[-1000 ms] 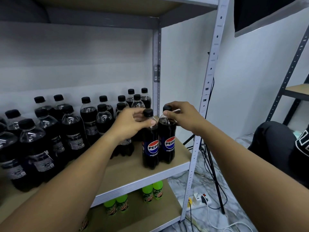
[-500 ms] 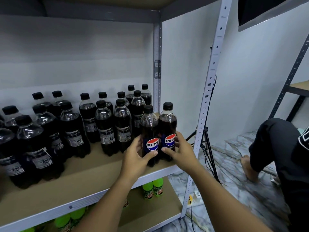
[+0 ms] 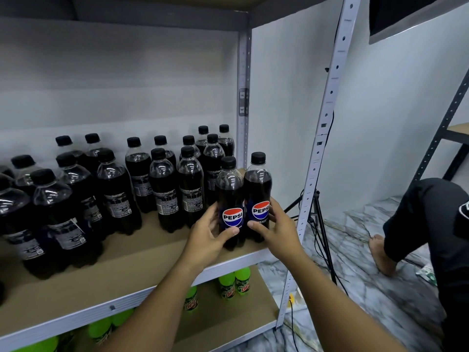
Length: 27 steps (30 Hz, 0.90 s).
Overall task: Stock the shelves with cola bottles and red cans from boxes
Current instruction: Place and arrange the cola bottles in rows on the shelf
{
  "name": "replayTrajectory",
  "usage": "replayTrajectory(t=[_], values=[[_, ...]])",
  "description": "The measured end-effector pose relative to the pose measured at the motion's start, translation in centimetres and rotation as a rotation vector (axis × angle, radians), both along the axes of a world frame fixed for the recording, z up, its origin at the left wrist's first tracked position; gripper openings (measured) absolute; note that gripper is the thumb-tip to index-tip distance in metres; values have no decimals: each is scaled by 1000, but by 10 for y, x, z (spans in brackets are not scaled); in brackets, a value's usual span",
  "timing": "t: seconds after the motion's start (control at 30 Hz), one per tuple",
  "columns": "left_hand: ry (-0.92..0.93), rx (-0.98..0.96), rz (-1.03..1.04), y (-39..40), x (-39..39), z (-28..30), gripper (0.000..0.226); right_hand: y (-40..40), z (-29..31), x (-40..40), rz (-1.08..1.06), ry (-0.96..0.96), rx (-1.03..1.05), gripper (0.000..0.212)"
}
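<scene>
Your left hand (image 3: pixel 206 237) is wrapped round the lower body of the left Pepsi bottle (image 3: pixel 229 199), thumb lying across the front just under the logo and the fingers curled round its far side. Your right hand (image 3: pixel 276 228) grips the right Pepsi bottle (image 3: pixel 258 191) the same way, thumb across the front below its label and the fingers curved behind it on the right. Both bottles stand upright on the brown shelf board (image 3: pixel 132 257), touching each other side by side, near the front edge at the shelf's right end, just left of the grey perforated upright (image 3: pixel 317 153). Their black caps rise well above your hands, so you hold each one low, at and below the label.

Behind and to the left, the other cola bottles (image 3: pixel 162 186) stand in rows with their labels turned away from you; the nearest of them sits just beside your left fingers. On the shelf below, green Mountain Dew bottles (image 3: pixel 234 282) stand under the front edge. To your right, another person's bent leg (image 3: pixel 416 217) in dark clothing rests on the marble-patterned floor (image 3: pixel 360 250), with a tripod (image 3: pixel 318 224) and cables by the upright.
</scene>
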<state>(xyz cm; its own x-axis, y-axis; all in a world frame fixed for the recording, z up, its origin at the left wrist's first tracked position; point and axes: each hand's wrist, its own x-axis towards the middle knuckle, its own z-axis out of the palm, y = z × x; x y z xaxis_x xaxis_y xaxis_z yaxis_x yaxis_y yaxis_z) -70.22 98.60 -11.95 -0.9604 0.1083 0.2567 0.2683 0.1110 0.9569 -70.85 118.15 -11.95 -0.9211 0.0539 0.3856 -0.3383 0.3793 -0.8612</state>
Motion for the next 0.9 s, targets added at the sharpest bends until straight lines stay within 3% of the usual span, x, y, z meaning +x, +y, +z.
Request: replayTrajectory(t=[0.73, 0.9], values=[[26, -28, 0, -4, 1, -2, 78, -1, -3, -1, -16, -40, 8, 72], [18, -4, -35, -5, 3, -1, 80, -2, 2, 7, -15, -43, 11, 80]])
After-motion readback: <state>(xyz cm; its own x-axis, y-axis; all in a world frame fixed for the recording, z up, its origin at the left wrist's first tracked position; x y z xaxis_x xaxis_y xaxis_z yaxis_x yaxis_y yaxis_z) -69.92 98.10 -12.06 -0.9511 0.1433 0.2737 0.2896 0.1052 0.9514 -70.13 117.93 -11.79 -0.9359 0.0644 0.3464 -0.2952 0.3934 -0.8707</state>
